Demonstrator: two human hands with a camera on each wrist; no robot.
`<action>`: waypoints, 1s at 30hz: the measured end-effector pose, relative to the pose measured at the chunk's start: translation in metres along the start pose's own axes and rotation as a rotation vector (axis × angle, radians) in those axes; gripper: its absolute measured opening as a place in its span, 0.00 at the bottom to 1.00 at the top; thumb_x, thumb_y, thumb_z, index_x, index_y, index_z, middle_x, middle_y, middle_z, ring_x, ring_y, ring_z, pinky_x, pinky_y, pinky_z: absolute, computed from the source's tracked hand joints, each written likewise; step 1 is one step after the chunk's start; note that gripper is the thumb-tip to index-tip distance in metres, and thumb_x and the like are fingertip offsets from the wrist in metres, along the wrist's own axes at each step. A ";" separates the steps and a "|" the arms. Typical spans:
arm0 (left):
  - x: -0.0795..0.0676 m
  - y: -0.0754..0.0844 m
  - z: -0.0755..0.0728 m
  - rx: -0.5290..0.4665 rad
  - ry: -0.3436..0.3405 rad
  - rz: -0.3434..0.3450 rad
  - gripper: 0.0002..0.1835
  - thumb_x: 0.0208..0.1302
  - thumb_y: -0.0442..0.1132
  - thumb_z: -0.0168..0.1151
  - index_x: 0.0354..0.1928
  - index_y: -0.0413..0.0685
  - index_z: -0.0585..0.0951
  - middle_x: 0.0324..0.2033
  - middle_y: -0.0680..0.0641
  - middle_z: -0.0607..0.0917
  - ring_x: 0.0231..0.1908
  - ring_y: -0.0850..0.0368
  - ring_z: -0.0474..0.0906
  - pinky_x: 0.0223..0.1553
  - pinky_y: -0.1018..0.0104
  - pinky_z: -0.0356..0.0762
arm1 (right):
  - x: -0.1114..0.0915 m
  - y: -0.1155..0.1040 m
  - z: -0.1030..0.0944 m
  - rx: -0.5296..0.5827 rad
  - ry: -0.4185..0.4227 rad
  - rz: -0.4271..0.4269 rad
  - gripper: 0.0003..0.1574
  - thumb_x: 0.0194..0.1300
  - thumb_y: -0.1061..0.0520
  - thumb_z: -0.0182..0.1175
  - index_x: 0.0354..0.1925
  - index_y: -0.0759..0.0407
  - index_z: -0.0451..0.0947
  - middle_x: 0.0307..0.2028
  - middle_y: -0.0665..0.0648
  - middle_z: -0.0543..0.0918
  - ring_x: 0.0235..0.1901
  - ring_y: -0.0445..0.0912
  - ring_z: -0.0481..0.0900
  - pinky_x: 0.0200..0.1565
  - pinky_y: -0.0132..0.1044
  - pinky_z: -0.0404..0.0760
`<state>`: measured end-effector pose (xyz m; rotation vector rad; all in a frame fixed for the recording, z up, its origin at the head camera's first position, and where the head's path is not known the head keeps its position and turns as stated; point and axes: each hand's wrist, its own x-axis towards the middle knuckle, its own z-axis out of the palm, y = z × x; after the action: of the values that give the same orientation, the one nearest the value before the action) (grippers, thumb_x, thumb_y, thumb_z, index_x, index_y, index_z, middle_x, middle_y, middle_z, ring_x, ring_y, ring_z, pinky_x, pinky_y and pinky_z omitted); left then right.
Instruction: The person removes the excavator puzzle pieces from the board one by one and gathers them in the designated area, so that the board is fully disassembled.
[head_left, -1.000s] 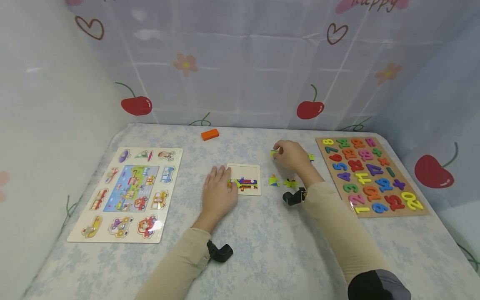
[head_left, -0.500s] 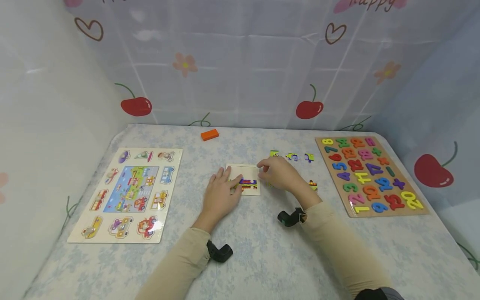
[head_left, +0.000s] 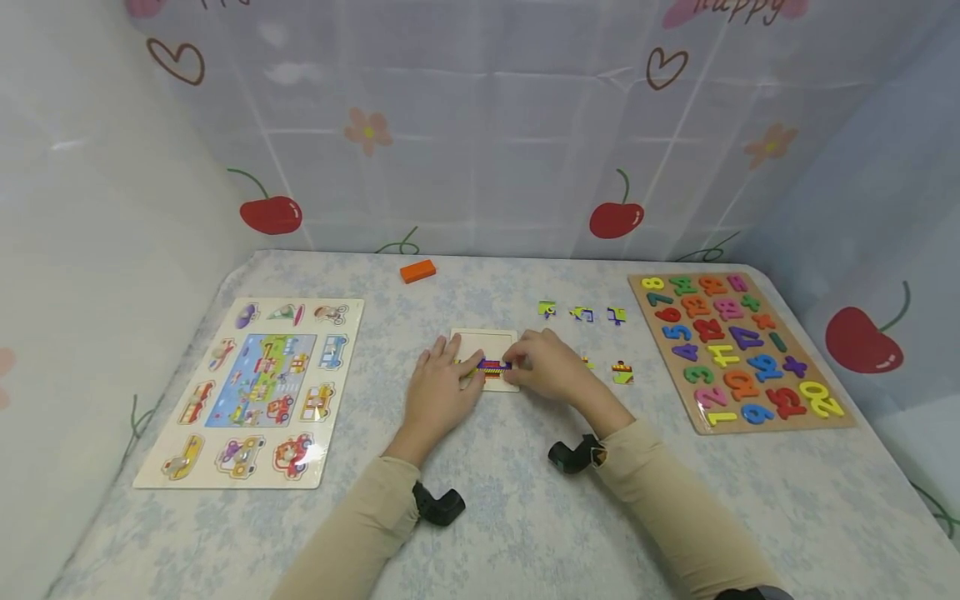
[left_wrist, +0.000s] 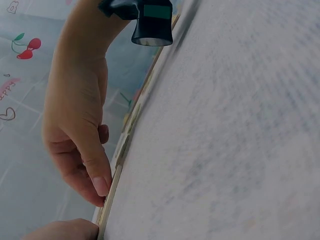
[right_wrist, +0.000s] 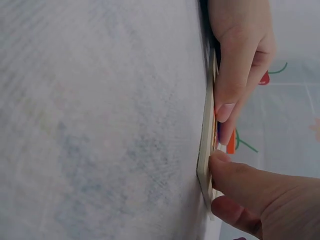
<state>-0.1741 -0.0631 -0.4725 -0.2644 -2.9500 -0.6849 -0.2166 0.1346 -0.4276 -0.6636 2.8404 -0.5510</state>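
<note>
A small wooden jigsaw tray (head_left: pixel 480 340) lies flat at the middle of the table, with purple, red and yellow pieces (head_left: pixel 492 367) along its near half. My left hand (head_left: pixel 442 400) rests on its left side, fingers extended and thumb over the pieces. Over the right side is my right hand (head_left: pixel 551 367), fingers bent; its thumb and index fingertips touch the near right part. In the right wrist view, that thumb (right_wrist: pixel 240 180) lies at the tray's edge. Whether it pinches a piece is hidden. Loose jigsaw pieces (head_left: pixel 581 314) lie to the right.
A large picture puzzle board (head_left: pixel 247 392) lies at the left. On the right is a board of coloured numbers and letters (head_left: pixel 742 354). An orange block (head_left: pixel 417 271) sits near the back edge. Another loose piece (head_left: pixel 622 372) lies beyond my right hand.
My right hand has moved left and nearer, from the far row of loose pieces to the tray's right side. Those pieces now show uncovered. My left hand stays on the tray, its thumb further right.
</note>
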 end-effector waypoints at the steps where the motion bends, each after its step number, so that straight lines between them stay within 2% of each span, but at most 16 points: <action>1: 0.000 0.000 0.000 0.002 -0.001 -0.001 0.23 0.72 0.58 0.49 0.66 0.68 0.76 0.75 0.45 0.63 0.76 0.43 0.54 0.77 0.44 0.50 | 0.000 0.000 0.001 0.000 0.001 -0.003 0.16 0.63 0.46 0.69 0.47 0.48 0.86 0.40 0.49 0.81 0.41 0.46 0.72 0.40 0.38 0.74; 6: 0.001 0.001 -0.001 0.004 -0.003 0.000 0.23 0.72 0.58 0.49 0.66 0.68 0.76 0.75 0.45 0.63 0.76 0.43 0.54 0.76 0.44 0.51 | 0.002 -0.001 0.003 0.004 -0.002 -0.005 0.14 0.63 0.48 0.69 0.45 0.51 0.83 0.37 0.50 0.79 0.42 0.47 0.71 0.44 0.40 0.74; 12: 0.000 0.000 -0.002 -0.005 -0.006 -0.006 0.23 0.72 0.58 0.49 0.66 0.69 0.76 0.75 0.46 0.63 0.76 0.43 0.54 0.76 0.44 0.50 | 0.005 -0.001 0.006 0.152 0.011 -0.001 0.11 0.62 0.54 0.69 0.40 0.52 0.77 0.34 0.50 0.80 0.38 0.46 0.73 0.41 0.39 0.74; 17: 0.000 0.000 -0.001 -0.002 -0.009 -0.003 0.23 0.72 0.58 0.50 0.66 0.69 0.76 0.75 0.45 0.63 0.76 0.43 0.54 0.76 0.44 0.51 | 0.001 0.001 0.004 0.243 0.022 0.016 0.10 0.64 0.56 0.67 0.39 0.51 0.74 0.37 0.51 0.82 0.38 0.45 0.76 0.42 0.39 0.75; 24: -0.001 0.001 0.000 -0.004 -0.003 -0.008 0.24 0.71 0.58 0.49 0.66 0.68 0.76 0.75 0.45 0.63 0.76 0.43 0.54 0.76 0.44 0.50 | -0.006 0.016 -0.009 0.304 0.080 0.047 0.10 0.66 0.53 0.66 0.43 0.48 0.76 0.41 0.52 0.83 0.39 0.46 0.78 0.40 0.39 0.77; 30: -0.002 0.001 -0.001 -0.022 -0.009 -0.014 0.24 0.72 0.58 0.49 0.66 0.68 0.75 0.75 0.46 0.62 0.77 0.43 0.53 0.76 0.44 0.50 | -0.019 0.037 -0.021 0.319 0.124 0.125 0.09 0.68 0.52 0.64 0.44 0.49 0.76 0.42 0.53 0.83 0.37 0.49 0.75 0.36 0.38 0.74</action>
<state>-0.1722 -0.0624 -0.4716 -0.2490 -2.9577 -0.7197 -0.2196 0.1809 -0.4217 -0.4041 2.7854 -1.0251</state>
